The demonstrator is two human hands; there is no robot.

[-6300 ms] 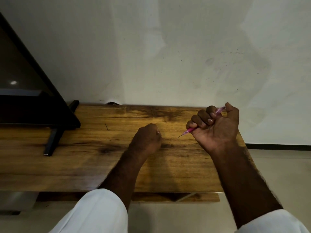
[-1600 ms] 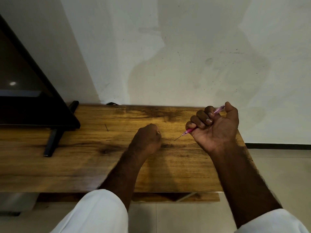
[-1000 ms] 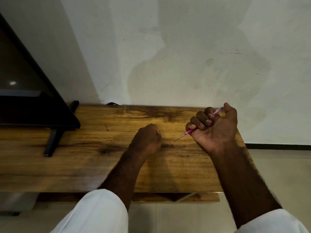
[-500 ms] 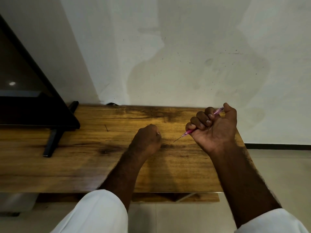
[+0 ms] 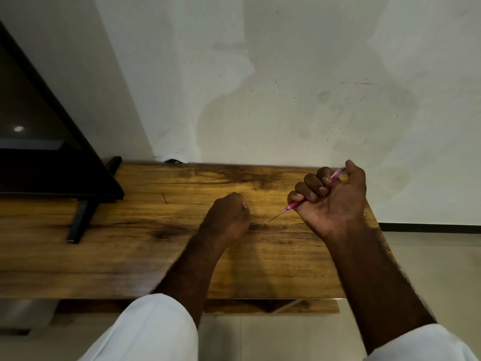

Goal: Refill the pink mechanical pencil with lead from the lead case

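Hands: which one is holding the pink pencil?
The right hand, raised with fingers wrapped around the pink pencil. The left hand is a closed fist on the wooden table.

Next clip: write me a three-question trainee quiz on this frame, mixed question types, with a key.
1. True or false: the pink mechanical pencil lies flat on the wooden table.
2. Which hand grips the pencil? A) left hand B) right hand C) both
3. Fill in: a thin dark lead sticks out of the pencil's tip, pointing toward the ____ hand.

Key: 1. false, it is held above the table; 2. B; 3. left
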